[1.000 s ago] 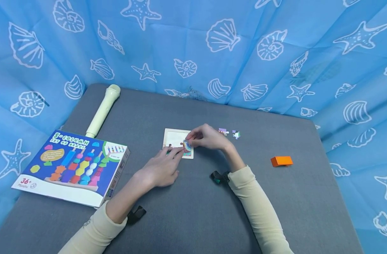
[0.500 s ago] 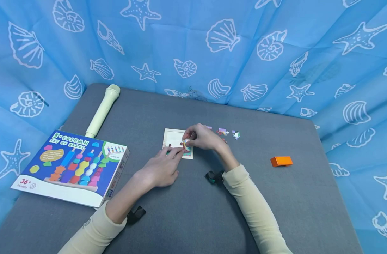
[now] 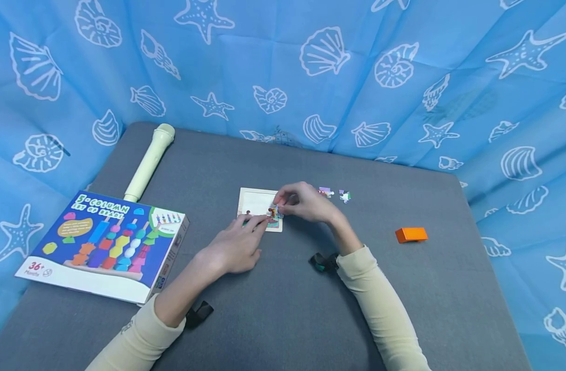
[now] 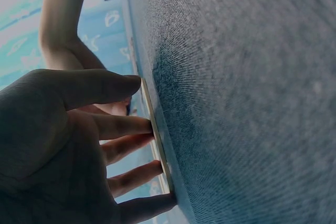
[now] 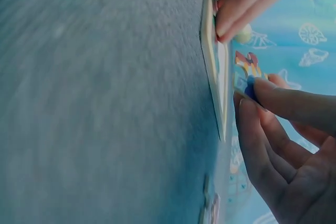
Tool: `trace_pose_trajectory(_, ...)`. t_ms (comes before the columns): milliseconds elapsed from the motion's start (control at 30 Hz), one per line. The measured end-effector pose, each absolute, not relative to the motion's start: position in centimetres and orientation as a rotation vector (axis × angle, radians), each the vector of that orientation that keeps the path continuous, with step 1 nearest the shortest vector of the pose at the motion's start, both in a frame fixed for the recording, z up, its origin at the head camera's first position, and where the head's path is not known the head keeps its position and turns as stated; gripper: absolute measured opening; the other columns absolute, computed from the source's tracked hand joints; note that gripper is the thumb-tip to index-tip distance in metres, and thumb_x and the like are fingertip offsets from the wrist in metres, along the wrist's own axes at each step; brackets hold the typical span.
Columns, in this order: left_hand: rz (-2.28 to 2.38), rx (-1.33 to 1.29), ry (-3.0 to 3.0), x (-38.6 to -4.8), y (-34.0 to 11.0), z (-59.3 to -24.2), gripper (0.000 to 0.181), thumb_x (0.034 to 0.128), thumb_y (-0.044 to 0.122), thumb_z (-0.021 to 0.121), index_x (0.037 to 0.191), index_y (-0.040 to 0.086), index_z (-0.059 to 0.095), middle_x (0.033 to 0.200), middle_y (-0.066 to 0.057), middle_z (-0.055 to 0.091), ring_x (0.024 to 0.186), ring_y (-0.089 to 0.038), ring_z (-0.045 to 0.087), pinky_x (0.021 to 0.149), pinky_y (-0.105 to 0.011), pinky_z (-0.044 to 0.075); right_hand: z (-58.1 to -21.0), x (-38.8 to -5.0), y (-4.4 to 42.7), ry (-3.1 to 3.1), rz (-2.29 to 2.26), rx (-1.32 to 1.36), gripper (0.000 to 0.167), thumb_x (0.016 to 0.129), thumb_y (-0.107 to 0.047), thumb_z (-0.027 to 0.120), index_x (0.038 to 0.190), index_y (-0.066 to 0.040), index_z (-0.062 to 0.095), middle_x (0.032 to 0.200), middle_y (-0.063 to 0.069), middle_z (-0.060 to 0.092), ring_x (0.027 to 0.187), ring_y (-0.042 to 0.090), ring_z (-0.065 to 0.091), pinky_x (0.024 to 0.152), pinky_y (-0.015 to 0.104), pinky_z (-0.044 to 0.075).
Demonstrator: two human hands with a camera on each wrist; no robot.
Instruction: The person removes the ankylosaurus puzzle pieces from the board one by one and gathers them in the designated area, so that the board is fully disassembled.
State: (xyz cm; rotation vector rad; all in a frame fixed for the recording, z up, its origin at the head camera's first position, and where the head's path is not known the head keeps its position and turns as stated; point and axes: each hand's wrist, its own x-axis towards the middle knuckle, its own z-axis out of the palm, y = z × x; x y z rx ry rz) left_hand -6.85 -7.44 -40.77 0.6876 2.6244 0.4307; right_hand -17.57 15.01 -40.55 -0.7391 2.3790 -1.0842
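A shallow puzzle tray [image 3: 256, 198] with a pale rim lies flat on the grey table, with coloured pieces fitted along its near side. My left hand [image 3: 232, 246] rests its extended fingers on the tray's near part; in the left wrist view the fingertips [image 4: 152, 168] touch the tray's edge. Over the tray's right side, my right hand [image 3: 306, 202] pinches a puzzle piece [image 5: 249, 75] between thumb and fingers. In the right wrist view that piece is held tilted, just above the tray [image 5: 212, 72]. The fingers hide part of the tray in the head view.
Loose puzzle pieces [image 3: 345, 196] lie beyond the right hand. An orange block [image 3: 411, 235] stands farther right. To the left are a bead-set box [image 3: 102, 245] and a pale toy microphone [image 3: 149, 164]. A blue shell-print curtain [image 3: 283, 67] hangs behind the table.
My right hand shifted slightly left over the tray, then back right, with the pinched puzzle piece. My left hand has stayed on the tray.
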Motion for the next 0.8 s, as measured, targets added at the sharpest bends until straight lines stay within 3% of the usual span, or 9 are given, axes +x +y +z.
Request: trace_pose_trajectory(800, 0.443, 0.69, 2.617, -6.7, -7.4, -40.8, 0.071, 0.109, 0.022, 0.06, 0.171, 0.006, 0.031, 0.181, -0.01, 0.027, 0.166, -0.041, 0.027, 0.131, -0.066, 0.034, -39.4, -15.6, 26.1, 2.395, -1.115, -0.51, 0.022, 0.102, 0.0, 0.071, 0.123, 0.001, 0.075, 0.118, 0.021, 0.074, 0.097, 0.02, 0.074, 0.081, 0.023, 0.06)
